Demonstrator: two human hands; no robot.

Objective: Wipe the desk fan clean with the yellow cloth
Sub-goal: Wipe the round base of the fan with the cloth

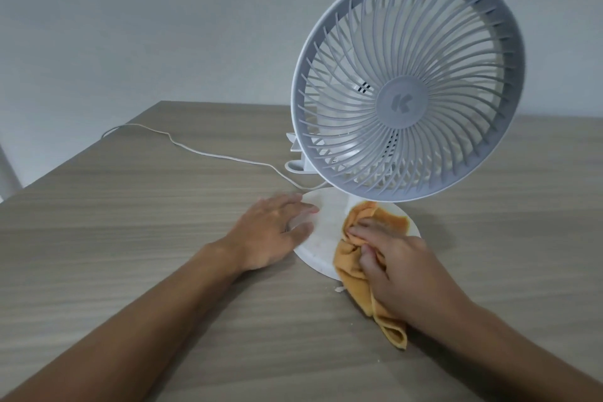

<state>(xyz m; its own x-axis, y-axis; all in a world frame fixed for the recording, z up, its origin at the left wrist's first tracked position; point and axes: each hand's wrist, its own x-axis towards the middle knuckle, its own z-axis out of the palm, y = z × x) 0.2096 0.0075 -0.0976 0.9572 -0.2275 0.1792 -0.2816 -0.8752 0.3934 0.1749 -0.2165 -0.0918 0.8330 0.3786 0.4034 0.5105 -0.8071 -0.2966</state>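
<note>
Fan [404, 101] sits on the tabletop [130, 222]; my left hand [274, 228] lies flat, steadying its base [326, 222], right hand [391, 264] bunching the yellow cloth [352, 264] there. Push too hard and that top-heavy head probably tips, or I snag the cord [195, 150].

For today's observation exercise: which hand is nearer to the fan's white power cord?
Left. The left hand rests on the base's left edge, just below the power cord; the right hand, gripping the yellow cloth, is farther right.

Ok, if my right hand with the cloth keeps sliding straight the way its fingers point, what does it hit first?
Probably the fan's neck. The right hand presses the yellow cloth on the round base, fingers aimed up-left toward where that neck rises. Depth is hard to judge here.
</note>
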